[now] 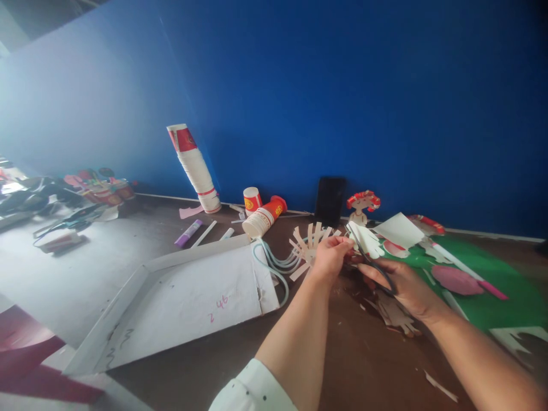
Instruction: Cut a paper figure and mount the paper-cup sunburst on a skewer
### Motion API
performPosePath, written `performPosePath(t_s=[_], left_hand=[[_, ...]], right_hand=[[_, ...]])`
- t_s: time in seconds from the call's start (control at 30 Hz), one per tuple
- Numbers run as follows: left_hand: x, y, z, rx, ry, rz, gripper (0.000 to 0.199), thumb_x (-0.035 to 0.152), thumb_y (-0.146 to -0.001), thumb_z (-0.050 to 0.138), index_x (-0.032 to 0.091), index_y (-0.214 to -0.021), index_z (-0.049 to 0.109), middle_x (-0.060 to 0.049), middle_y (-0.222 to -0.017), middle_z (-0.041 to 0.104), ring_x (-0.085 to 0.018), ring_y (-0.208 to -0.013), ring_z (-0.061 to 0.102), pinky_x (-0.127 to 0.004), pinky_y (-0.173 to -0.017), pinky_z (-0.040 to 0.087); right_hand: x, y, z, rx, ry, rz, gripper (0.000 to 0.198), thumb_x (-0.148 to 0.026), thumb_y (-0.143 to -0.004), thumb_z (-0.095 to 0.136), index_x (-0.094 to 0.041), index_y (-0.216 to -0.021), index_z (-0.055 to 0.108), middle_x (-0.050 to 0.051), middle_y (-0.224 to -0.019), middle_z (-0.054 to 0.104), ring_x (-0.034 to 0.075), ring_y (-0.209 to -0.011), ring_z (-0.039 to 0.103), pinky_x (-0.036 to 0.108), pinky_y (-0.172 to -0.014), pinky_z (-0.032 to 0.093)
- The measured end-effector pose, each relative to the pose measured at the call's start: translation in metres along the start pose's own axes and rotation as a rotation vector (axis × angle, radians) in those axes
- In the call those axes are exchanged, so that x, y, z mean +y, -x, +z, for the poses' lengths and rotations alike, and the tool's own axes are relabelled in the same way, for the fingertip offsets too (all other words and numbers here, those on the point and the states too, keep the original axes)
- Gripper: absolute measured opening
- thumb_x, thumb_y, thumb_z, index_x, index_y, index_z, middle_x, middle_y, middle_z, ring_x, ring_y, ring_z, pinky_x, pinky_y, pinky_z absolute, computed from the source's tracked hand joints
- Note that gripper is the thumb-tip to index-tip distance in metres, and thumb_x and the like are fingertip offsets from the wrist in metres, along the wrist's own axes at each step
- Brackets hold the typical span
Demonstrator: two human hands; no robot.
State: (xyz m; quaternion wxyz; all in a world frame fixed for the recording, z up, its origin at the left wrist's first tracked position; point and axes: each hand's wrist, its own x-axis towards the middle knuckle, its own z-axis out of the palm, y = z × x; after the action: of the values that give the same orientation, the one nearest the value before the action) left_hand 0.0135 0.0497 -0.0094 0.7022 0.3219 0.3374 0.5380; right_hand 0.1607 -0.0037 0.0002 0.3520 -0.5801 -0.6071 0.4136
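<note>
My left hand (pixel 333 258) is closed in a pinch at the edge of a white paper cutout (pixel 367 240), which has finger-like strips. In my right hand (pixel 405 285) are scissors (pixel 382 273) with dark handles. Their blades lie across the paper, close to my left fingertips. Just left of my left hand is a paper cup cut into spread strips (pixel 309 251). Below my right hand, a brownish hand-shaped paper cutout (pixel 396 315) lies on the table, partly in shadow.
A white box lid (pixel 180 308) and a coiled pale cable (pixel 280 265) lie left. Behind stand a leaning cup stack (pixel 194 165), a small red cup (pixel 252 201), a dark phone (pixel 330 201) and a paper figure (pixel 362 206). Green paper (pixel 505 279) and a marker (pixel 468 268) lie right.
</note>
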Motion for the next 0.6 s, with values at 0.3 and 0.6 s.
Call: performPosePath(t_s=[0.3,0.6], left_hand=[[-0.008,-0.001,0.001,-0.008,0.012,0.017,0.03,0.034,-0.063,0.086,0.017,-0.063,0.06,0.001,-0.056,0.056,-0.011,-0.053,0.053,-0.026,-0.061,0.043],[-0.011,-0.001,0.004,-0.006,0.073,0.055,0.033,0.036,-0.057,0.088,0.016,-0.062,0.062,0.002,-0.055,0.055,-0.009,-0.053,0.051,-0.024,-0.06,0.042]], right_hand=[[-0.012,0.009,0.01,0.133,0.044,0.015,0.05,-0.069,-0.07,0.073,-0.022,-0.053,0.063,0.0,-0.052,0.06,0.017,-0.053,0.051,0.03,-0.054,0.037],[-0.001,-0.001,0.005,0.073,0.03,0.037,0.043,-0.063,-0.073,0.072,-0.024,-0.054,0.066,0.0,-0.055,0.064,0.019,-0.056,0.054,0.031,-0.056,0.038]])
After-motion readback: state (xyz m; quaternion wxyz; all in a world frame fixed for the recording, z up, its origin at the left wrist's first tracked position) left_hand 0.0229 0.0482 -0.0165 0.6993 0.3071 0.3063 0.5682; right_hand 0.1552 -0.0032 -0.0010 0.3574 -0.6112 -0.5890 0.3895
